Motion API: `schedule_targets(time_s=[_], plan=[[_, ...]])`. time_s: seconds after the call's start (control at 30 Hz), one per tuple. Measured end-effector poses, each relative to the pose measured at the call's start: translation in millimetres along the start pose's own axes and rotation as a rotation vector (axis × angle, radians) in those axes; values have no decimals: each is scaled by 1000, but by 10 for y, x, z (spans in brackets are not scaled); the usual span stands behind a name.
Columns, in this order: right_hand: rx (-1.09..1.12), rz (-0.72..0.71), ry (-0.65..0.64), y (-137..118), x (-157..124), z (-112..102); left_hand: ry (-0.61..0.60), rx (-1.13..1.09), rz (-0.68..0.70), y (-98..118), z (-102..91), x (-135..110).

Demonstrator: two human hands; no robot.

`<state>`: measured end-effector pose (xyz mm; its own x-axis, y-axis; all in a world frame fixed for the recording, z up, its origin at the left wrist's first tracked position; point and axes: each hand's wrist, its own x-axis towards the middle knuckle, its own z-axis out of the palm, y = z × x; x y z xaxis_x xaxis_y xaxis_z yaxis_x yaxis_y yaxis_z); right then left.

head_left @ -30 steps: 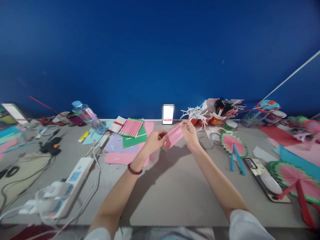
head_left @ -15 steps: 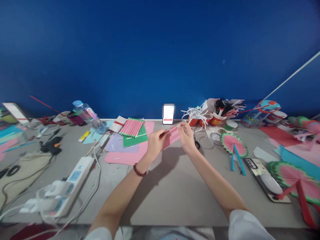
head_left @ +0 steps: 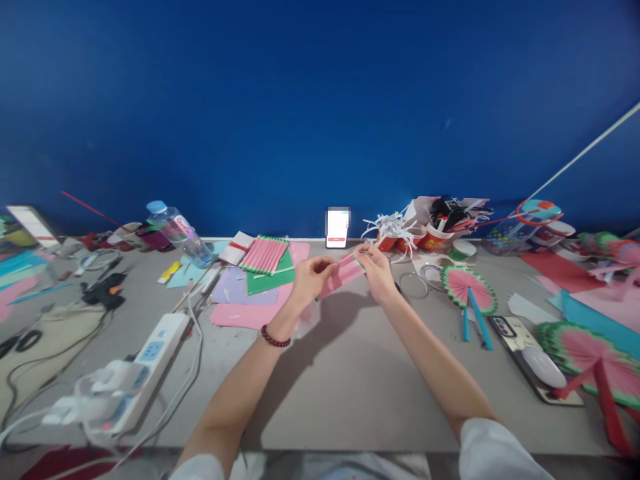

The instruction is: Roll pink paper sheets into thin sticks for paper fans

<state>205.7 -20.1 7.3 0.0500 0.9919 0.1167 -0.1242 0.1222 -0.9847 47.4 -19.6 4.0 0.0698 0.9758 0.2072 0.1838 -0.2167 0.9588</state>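
Between my two hands, above the grey table, is a piece of pink paper (head_left: 345, 272), held tilted with its right end higher. My left hand (head_left: 311, 279) pinches its left end between thumb and fingers. At the upper right end, the fingertips of my right hand (head_left: 374, 268) close on the paper's edge. Left of my hands lies a pleated pink paper with green edges (head_left: 265, 255), on top of a green sheet (head_left: 273, 277). Pink sheets (head_left: 241, 316) and a lilac sheet (head_left: 235, 285) spread beneath and around it.
A phone (head_left: 338, 228) stands against the blue wall. To the left are a plastic bottle (head_left: 183, 233) and a power strip (head_left: 150, 363) with cables. At right lie paper fans (head_left: 469, 288), a mouse (head_left: 543, 367) on a phone, and cups (head_left: 434, 239) holding strips and tools.
My left hand has shifted slightly left and its wrist has moved the same way. The right hand has moved a little, and the pink paper stays held between both.
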Motion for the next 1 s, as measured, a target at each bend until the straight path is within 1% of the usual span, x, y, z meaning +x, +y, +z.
schedule_targets(time_s=[0.07, 0.13, 0.17, 0.27, 0.4, 0.47, 0.57, 0.67, 0.73, 0.83, 1.0], plan=[[-25, 15, -82, -51, 25, -75, -2, 55, 15, 4, -7, -5], [-118, 6, -200, -103, 42, -140, -7, 131, 55, 10, -13, -19], [-175, -14, -226, -124, 46, -164, -10, 174, 80, 14, -15, -28], [-330, -78, -236, -154, 44, -194, -37, 271, 142, 20, -17, -55], [-494, -95, -281, -132, 46, -193, -124, 292, 162, -14, -15, -55], [-524, -98, -278, -109, 60, -200, -172, 258, 143, -52, -24, -31], [-504, -99, -227, -76, 88, -224, -228, 182, 84, -91, -75, 20], [-463, -31, -188, -71, 102, -247, -262, 176, 15, -70, -154, 62], [-436, 17, -166, -89, 100, -251, -281, 197, 18, -33, -199, 75], [-395, 53, -156, -119, 93, -242, -275, 220, 46, 7, -226, 80], [-379, 63, -160, -94, 109, -229, -262, 268, 84, -34, -213, 87]])
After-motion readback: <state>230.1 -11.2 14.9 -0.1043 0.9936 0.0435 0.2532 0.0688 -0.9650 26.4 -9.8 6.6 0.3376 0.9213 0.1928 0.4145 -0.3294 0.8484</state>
